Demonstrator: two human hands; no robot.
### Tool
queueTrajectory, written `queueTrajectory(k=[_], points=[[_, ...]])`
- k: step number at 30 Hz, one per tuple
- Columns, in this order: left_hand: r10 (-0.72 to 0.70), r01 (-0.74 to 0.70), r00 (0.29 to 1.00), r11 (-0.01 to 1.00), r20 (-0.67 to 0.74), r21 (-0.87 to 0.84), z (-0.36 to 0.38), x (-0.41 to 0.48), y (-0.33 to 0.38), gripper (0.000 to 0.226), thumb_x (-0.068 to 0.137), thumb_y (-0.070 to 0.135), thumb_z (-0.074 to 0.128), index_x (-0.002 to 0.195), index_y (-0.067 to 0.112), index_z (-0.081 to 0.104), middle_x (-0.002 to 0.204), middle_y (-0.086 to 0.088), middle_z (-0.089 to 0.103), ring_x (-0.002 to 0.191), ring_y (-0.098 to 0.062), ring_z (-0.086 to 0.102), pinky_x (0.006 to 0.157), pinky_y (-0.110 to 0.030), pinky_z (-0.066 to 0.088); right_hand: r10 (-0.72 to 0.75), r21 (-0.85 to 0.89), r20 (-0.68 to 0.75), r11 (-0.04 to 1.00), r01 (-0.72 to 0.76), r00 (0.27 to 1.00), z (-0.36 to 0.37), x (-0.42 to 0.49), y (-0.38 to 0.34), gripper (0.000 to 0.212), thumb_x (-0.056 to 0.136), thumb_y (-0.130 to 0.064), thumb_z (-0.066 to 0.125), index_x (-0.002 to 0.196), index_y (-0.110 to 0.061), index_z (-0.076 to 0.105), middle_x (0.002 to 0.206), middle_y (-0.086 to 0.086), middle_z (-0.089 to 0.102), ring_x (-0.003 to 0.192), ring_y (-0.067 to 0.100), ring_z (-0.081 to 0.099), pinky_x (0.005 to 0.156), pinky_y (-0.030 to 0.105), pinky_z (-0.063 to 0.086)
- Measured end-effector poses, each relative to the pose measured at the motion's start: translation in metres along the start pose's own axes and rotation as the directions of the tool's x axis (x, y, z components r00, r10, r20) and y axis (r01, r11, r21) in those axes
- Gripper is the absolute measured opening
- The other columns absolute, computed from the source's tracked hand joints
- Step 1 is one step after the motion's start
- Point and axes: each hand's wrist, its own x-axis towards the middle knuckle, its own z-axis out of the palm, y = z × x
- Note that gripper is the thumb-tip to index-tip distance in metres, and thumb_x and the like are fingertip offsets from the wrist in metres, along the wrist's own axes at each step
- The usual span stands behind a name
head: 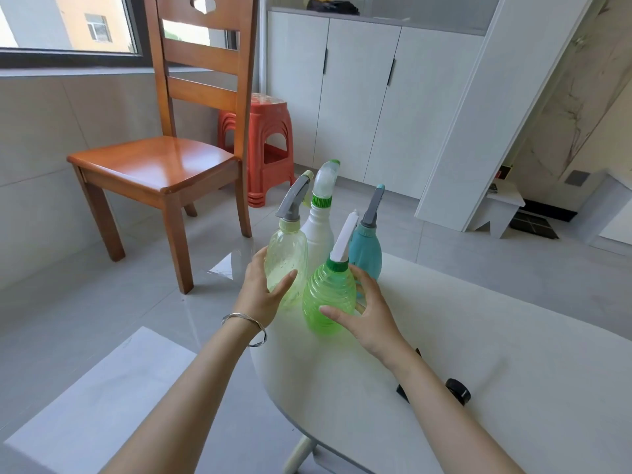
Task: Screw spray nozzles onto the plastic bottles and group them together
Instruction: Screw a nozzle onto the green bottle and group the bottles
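With left hand (260,292) clasping pale bottle (287,258) and right hand (371,319) clasping green bottle (328,295), apparently gathering. Seemingly nozzled all round; only snugging against white bottle (319,230) at 12 o'clock and blue bottle (367,251) at 1 left.

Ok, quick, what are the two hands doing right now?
Left hand: holding the pale yellow-green bottle.
Right hand: holding the bright green bottle.

A white table (513,336) with a rounded edge carries four upright spray bottles, close together at its far end: a pale yellow bottle (287,258), a white bottle (319,230), a green ribbed bottle (328,299) and a teal bottle (367,251). A small black object (458,390) lies nearer, partly hidden.
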Motion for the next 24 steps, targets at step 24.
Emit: queueTrajectory(k=[24], points=[[0.165,-0.148,0.95,0.985,-0.265,0.086,-0.002,-0.04,0.041,0.068,0.085,0.036,0.063,0.14,0.008,0.034,0.14,-0.007,0.041,0.129,-0.023,0.041,0.108,-0.037,0.034,-0.124,-0.028,-0.145,0.992,0.122,0.982,-0.023,-0.027,-0.016,0.067,0.074,-0.029,0.078,0.127,-0.038,0.039,0.129,-0.012,0.042,0.119,0.005,0.043,0.097,0.016,0.034]])
